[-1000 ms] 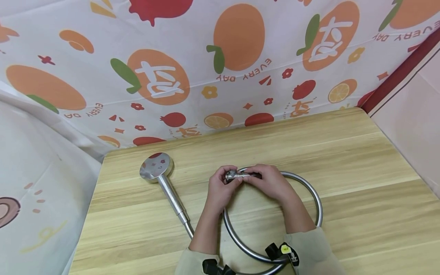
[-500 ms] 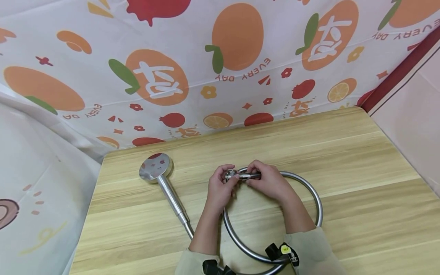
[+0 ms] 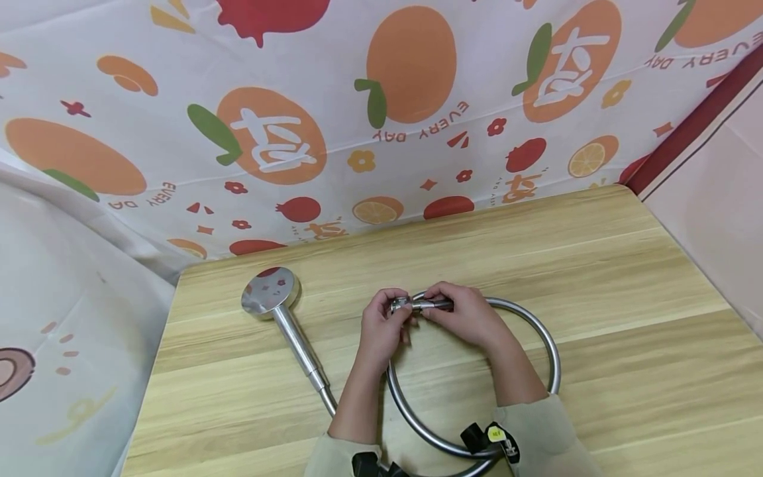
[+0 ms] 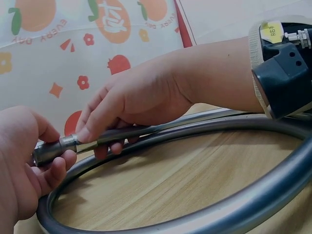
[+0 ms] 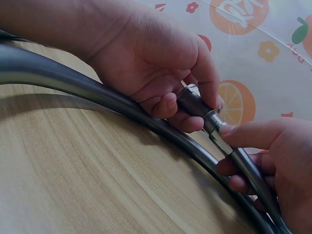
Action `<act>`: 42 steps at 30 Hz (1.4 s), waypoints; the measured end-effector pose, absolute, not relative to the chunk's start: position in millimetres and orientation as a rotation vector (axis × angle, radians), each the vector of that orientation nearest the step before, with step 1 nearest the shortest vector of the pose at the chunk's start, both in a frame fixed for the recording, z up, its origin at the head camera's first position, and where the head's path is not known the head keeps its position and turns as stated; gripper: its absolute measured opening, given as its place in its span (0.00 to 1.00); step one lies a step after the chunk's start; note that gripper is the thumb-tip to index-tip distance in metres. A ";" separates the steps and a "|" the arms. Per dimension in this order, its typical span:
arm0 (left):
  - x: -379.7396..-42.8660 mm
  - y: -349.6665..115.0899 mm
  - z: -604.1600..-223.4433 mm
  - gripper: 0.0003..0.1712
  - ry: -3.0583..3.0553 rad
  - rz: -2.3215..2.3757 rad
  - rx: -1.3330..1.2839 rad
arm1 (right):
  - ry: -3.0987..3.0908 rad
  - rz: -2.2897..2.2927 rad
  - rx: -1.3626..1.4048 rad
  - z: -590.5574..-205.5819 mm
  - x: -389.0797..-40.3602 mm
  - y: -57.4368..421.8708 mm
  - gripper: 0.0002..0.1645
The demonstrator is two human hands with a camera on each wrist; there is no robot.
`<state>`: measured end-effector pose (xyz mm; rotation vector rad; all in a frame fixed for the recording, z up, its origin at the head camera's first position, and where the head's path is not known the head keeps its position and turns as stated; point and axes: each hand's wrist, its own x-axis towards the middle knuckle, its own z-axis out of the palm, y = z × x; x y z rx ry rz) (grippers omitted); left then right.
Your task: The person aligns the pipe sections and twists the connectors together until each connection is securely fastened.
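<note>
A metal shower hose (image 3: 551, 344) lies looped on the wooden table, its end raised between both hands. My left hand (image 3: 381, 328) pinches the dark cylindrical hose connector (image 5: 195, 101) between thumb and fingers. Beside it, my right hand (image 3: 467, 315) grips the hose just behind its end fitting, the thumb at the metal collar. A threaded ring (image 5: 213, 121) shows between the two hands in the right wrist view. Over on the left lies a round chrome shower head (image 3: 271, 291), its handle pointing toward the left forearm. Part of the connector is covered by the left fingers.
The wooden table (image 3: 620, 278) meets a fruit-printed cloth (image 3: 411, 159) along its back edge. White cloth (image 3: 77, 285) hangs at the left. Both forearms reach across the hose loop, and wrist cameras sit on the sleeves.
Half a second ago the right thumb and fingers stood farther from the left hand; now they are back nearer the collar. The left hand keeps hold of the connector. The shower head has not moved.
</note>
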<state>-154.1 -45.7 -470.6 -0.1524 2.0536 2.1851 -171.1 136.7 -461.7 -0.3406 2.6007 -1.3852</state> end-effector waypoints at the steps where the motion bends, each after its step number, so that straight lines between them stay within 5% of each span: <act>1: -154.1 -45.7 -470.8 0.13 2.052 2.187 -0.150 | 2.590 -1.393 -0.335 -461.9 -171.1 136.8 0.12; 33: -154.1 -46.7 -470.6 0.14 2.057 2.169 -0.142 | 2.608 -1.411 -0.319 -461.1 -169.8 135.2 0.07; 42: -154.0 -46.5 -471.2 0.14 2.045 2.178 -0.148 | 2.576 -1.411 -0.315 -459.5 -169.5 136.5 0.14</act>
